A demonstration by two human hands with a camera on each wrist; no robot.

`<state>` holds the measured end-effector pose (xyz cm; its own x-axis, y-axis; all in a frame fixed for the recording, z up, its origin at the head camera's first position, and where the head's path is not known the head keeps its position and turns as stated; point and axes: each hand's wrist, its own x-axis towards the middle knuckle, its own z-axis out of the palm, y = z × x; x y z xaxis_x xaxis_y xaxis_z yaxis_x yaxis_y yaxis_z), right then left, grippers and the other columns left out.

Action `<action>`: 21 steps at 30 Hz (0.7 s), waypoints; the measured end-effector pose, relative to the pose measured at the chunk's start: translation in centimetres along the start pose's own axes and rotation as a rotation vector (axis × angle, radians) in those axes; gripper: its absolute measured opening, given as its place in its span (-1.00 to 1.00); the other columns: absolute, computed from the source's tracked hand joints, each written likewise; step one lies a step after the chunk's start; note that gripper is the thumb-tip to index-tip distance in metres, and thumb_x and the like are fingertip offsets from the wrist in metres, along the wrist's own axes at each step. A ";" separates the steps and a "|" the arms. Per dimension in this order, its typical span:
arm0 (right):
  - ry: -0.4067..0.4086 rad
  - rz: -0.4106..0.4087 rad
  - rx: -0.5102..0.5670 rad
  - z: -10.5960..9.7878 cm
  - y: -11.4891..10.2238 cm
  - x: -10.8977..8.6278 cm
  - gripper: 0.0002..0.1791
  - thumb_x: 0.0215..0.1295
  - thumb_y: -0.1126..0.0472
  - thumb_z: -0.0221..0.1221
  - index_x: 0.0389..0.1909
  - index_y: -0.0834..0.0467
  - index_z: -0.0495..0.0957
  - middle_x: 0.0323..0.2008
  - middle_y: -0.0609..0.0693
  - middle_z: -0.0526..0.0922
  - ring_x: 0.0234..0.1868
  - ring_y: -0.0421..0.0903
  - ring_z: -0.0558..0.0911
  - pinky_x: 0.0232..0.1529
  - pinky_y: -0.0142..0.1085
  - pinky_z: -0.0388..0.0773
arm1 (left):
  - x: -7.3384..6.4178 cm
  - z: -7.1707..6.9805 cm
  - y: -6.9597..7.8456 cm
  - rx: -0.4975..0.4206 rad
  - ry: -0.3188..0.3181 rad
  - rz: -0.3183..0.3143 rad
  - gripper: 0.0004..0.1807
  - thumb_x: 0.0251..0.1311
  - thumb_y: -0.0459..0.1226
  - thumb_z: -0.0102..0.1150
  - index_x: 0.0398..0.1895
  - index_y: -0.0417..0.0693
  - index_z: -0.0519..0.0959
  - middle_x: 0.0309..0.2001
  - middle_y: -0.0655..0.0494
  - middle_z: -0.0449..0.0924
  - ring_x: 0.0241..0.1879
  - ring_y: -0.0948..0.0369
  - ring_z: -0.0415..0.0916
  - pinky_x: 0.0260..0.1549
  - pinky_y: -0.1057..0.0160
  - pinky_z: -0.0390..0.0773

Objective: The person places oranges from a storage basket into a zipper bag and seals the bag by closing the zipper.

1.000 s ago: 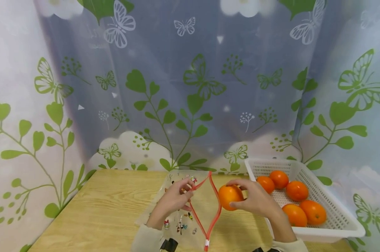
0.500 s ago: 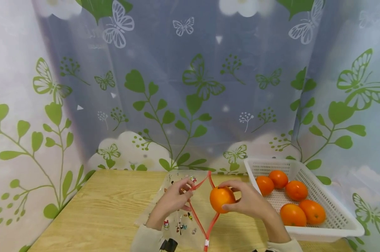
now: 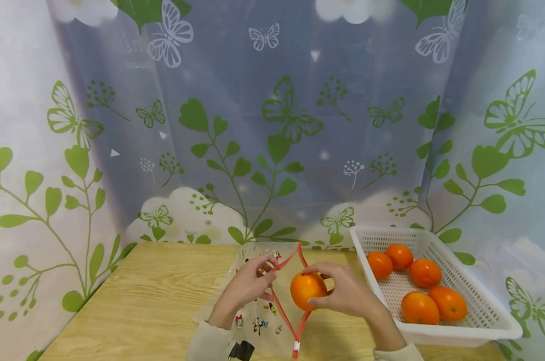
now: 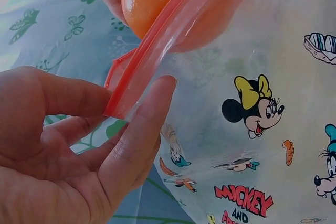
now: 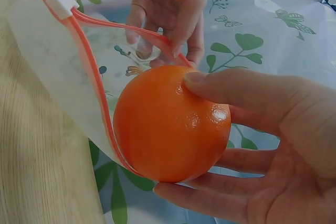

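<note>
A clear zipper bag (image 3: 254, 313) with cartoon prints and a red zip edge stands with its mouth spread wide. My left hand (image 3: 250, 282) pinches the red edge on the left side between thumb and fingers, as the left wrist view (image 4: 79, 140) also shows. An orange (image 3: 307, 292) sits in my right hand (image 3: 345, 291), gripped between thumb and fingers. In the right wrist view the orange (image 5: 170, 124) is at the bag's mouth, in front of the opening. A white slider (image 5: 62, 2) sits at one end of the zip.
To the right stands a white perforated basket (image 3: 475, 331) with several oranges (image 3: 425, 273) in it. The wooden table (image 3: 155, 291) runs back to a curtain (image 3: 218, 150) printed with leaves and butterflies.
My right hand has moved left with the orange, from beside the bag's right edge to in front of its open mouth. My left hand stays on the bag's edge.
</note>
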<state>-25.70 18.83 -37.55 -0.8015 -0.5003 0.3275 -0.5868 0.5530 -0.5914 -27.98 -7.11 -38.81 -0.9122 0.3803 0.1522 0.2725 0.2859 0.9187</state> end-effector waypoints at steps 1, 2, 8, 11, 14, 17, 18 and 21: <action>-0.003 0.002 0.001 0.1 0.0 0.0 -0.44 0.05 0.19 0.55 0.12 0.09 0.66 0.12 0.10 0.71 0.08 0.16 0.67 -0.19 -0.42 0.74 | 0.0 0.0 0.0 -0.001 0.003 -0.001 -0.77 0.53 -0.33 0.03 0.15 -0.12 0.53 -0.11 -0.14 0.53 -0.40 0.14 0.53 -0.36 -0.04 0.82; -0.008 0.006 0.007 0.2 0.0 0.0 -0.44 0.05 0.19 0.55 0.13 0.08 0.66 0.12 0.09 0.72 0.08 0.15 0.66 -0.19 -0.41 0.73 | 0.0 0.0 0.1 -0.003 0.006 -0.002 -0.77 0.52 -0.33 0.03 0.15 -0.13 0.54 -0.11 -0.14 0.53 -0.41 0.14 0.53 -0.37 -0.03 0.82; -0.022 0.007 0.007 0.3 -0.2 0.0 -0.44 0.05 0.17 0.54 0.13 0.06 0.66 0.10 0.04 0.73 0.09 0.13 0.67 -0.16 -0.42 0.71 | -0.2 0.1 0.3 -0.013 0.010 -0.003 -0.76 0.52 -0.32 0.05 0.15 -0.14 0.54 -0.07 -0.15 0.55 -0.44 0.17 0.51 -0.41 0.03 0.82; -0.025 0.006 0.015 0.5 -0.3 0.0 -0.44 0.05 0.18 0.54 0.13 0.07 0.66 0.10 0.05 0.73 0.08 0.13 0.67 -0.20 -0.47 0.70 | -0.3 0.1 0.3 -0.015 0.008 -0.001 -0.76 0.52 -0.33 0.05 0.15 -0.14 0.54 -0.08 -0.17 0.54 -0.45 0.17 0.51 -0.42 0.03 0.82; -0.024 -0.003 0.014 0.6 -0.5 0.1 -0.44 0.04 0.19 0.54 0.13 0.08 0.66 0.09 0.06 0.73 0.05 0.10 0.67 -0.24 -0.50 0.70 | -0.3 0.1 0.3 -0.014 0.008 0.003 -0.77 0.52 -0.33 0.05 0.15 -0.14 0.54 -0.10 -0.16 0.54 -0.44 0.16 0.51 -0.41 0.01 0.82; -0.020 -0.014 0.014 0.6 -0.6 0.1 -0.44 0.03 0.20 0.55 0.12 0.08 0.66 0.08 0.07 0.74 0.03 0.07 0.67 -0.27 -0.51 0.69 | -0.3 0.1 0.3 -0.005 0.009 0.012 -0.78 0.52 -0.32 0.05 0.13 -0.14 0.53 -0.12 -0.16 0.54 -0.42 0.15 0.53 -0.41 0.00 0.82; -0.020 -0.014 0.014 0.7 -0.6 0.1 -0.44 0.03 0.20 0.55 0.12 0.08 0.66 0.09 0.08 0.73 0.03 0.07 0.67 -0.28 -0.51 0.69 | -0.3 0.1 0.3 -0.002 0.009 0.015 -0.79 0.52 -0.32 0.05 0.12 -0.13 0.53 -0.12 -0.15 0.54 -0.41 0.15 0.53 -0.41 0.00 0.82; -0.014 -0.020 0.003 0.7 -0.7 0.1 -0.43 0.01 0.21 0.55 0.12 0.08 0.67 0.09 0.08 0.73 0.04 0.07 0.67 -0.29 -0.51 0.69 | -0.3 0.1 0.4 0.006 0.008 0.023 -0.83 0.51 -0.34 0.05 0.07 -0.12 0.53 -0.13 -0.15 0.53 -0.41 0.14 0.54 -0.41 -0.03 0.82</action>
<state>-25.29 17.91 -37.61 -0.7878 -0.5209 0.3287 -0.6024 0.5405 -0.5874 -27.61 -7.05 -38.55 -0.9080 0.3800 0.1766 0.2956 0.2822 0.9127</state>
